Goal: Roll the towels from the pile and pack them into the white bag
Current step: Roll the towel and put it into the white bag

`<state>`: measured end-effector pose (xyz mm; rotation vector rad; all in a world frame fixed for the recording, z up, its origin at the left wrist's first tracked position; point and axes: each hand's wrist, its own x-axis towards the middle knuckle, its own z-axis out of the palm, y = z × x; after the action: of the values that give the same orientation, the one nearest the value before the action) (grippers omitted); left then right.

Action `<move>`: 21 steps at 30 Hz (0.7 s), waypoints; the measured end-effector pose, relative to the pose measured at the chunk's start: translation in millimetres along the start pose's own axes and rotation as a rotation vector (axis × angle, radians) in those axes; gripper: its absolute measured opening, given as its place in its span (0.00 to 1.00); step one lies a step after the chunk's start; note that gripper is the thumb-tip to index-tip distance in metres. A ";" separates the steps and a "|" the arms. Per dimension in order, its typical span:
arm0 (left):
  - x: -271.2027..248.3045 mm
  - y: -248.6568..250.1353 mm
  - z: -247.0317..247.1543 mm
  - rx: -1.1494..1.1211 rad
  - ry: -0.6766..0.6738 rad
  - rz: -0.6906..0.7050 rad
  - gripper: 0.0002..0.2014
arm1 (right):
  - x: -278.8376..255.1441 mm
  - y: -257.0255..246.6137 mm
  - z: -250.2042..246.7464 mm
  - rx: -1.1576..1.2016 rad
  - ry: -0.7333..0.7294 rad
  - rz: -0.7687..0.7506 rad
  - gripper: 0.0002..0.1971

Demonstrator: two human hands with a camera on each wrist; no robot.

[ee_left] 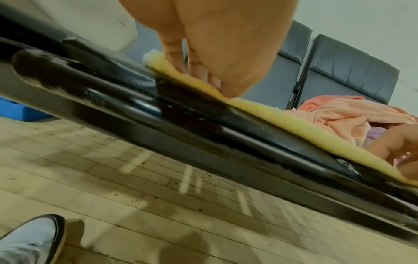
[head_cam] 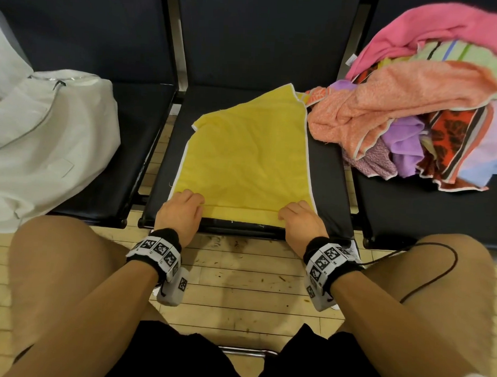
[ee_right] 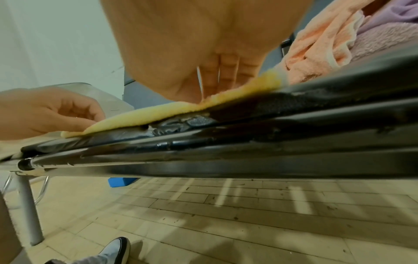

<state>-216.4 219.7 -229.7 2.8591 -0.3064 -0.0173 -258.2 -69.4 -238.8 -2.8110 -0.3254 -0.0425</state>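
Observation:
A yellow towel (head_cam: pixel 248 160) lies spread on the middle black seat (head_cam: pixel 331 191), its near edge turned over in a narrow fold. My left hand (head_cam: pixel 189 201) grips the fold's left end with curled fingers; the left wrist view shows these fingers (ee_left: pixel 178 60) pressed down on the towel's edge (ee_left: pixel 294 125). My right hand (head_cam: pixel 293 211) holds the fold's right end the same way, fingers (ee_right: pixel 226 71) on the towel (ee_right: pixel 158 110). The white bag (head_cam: pixel 46 141) sits slumped on the left seat. The pile of towels (head_cam: pixel 427 115), pink, orange and purple, lies on the right seat.
The pile's orange towel (head_cam: pixel 357 113) overlaps the yellow towel's far right corner. Dark seat backs (head_cam: pixel 263 39) rise behind. Between my knees is wooden floor (head_cam: pixel 238 286), with a cable (head_cam: pixel 447 268) over my right thigh. A shoe (ee_left: pixel 34 239) and a blue block (ee_right: pixel 122 181) are on the floor.

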 end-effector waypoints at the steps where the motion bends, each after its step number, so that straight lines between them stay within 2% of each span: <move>1: 0.5 -0.3 0.2 0.024 -0.009 0.003 0.09 | -1.7 -0.5 -1.2 0.013 -0.036 0.044 0.14; 6: -1.0 -4.9 3.1 0.027 -0.033 0.016 0.12 | -6.0 0.0 -4.1 -0.017 -0.069 0.109 0.14; 9: -5.5 -7.3 4.5 0.010 -0.068 0.057 0.20 | -4.3 2.8 -4.1 -0.043 -0.111 0.135 0.16; 13: -3.1 -9.4 3.4 0.015 -0.036 0.074 0.13 | -1.4 7.9 -4.6 -0.032 -0.100 0.142 0.18; 18: -2.1 -6.5 1.3 0.034 -0.053 0.050 0.15 | -0.2 12.4 -8.7 0.029 -0.161 0.158 0.20; 21: -1.0 -5.5 -0.3 0.045 -0.042 0.015 0.16 | -1.4 11.8 -7.3 0.083 -0.091 0.185 0.18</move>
<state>-216.2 225.2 -230.9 2.9036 -0.3409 -0.0692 -256.8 -82.9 -235.5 -2.7530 -0.0848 0.1376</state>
